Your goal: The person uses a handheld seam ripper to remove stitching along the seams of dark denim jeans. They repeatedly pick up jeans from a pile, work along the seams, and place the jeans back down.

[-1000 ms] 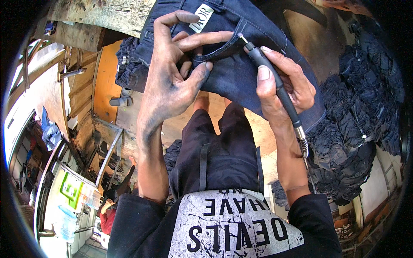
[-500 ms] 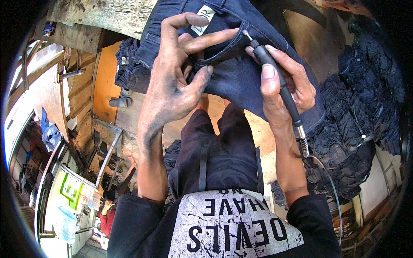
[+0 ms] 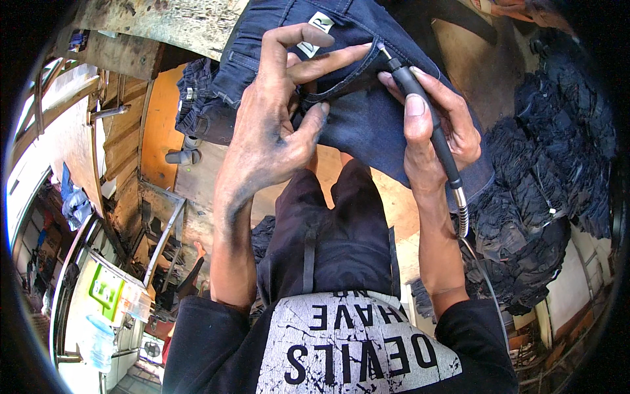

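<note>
Your right hand [image 3: 443, 125] has the pen-shaped tool [image 3: 441, 141] gripped, long axis slanting up and left to the curved pocket edge [image 3: 355, 73] on the dark denim garment [image 3: 400, 115] in front of you. Can't tell if the tip's touching. Your left hand [image 3: 269, 125] is spread, index fingertip even nearer that edge.

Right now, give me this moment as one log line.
Left hand: at pocket edge; right hand: gripping black tool; tool tip: by pocket edge; garment: dark-blue denim
</note>
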A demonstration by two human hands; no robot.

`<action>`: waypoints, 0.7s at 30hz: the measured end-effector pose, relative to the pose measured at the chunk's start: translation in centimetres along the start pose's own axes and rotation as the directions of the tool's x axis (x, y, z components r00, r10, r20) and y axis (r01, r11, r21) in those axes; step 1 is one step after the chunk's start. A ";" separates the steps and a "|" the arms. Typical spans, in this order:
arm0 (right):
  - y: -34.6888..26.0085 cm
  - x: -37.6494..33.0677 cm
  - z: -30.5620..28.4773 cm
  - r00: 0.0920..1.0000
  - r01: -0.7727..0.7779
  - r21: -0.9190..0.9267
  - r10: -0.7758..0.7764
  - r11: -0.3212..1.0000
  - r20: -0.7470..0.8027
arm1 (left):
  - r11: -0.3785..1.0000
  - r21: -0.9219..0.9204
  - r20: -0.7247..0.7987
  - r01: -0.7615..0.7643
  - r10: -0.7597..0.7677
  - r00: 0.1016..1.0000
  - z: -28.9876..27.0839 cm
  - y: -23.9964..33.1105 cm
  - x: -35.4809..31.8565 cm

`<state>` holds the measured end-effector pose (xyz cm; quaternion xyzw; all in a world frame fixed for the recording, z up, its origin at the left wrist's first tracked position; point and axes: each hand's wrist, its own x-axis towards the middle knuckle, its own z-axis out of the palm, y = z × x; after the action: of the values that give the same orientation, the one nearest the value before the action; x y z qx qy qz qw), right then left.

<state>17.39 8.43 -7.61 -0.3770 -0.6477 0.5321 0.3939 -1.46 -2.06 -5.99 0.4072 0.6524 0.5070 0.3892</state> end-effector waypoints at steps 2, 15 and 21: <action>-0.1 0.0 -0.1 1.000 0.005 -0.014 -0.004 1.000 0.005 | 0.999 0.033 0.002 -0.021 0.021 1.000 -0.2 0.2 0.2; -0.3 0.0 -0.8 0.992 0.110 -0.160 -0.097 0.981 0.086 | 0.992 0.114 0.091 0.055 -0.066 0.994 -1.0 0.4 0.4; -0.4 -0.9 -1.5 0.994 0.067 -0.025 -0.064 0.997 0.083 | 0.994 0.106 -0.127 -0.006 0.020 0.992 1.1 -0.1 -0.4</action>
<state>19.06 8.17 -7.16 -0.3388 -0.6828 0.5249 0.3787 -0.32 -2.11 -6.27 0.3983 0.6992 0.4992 0.3213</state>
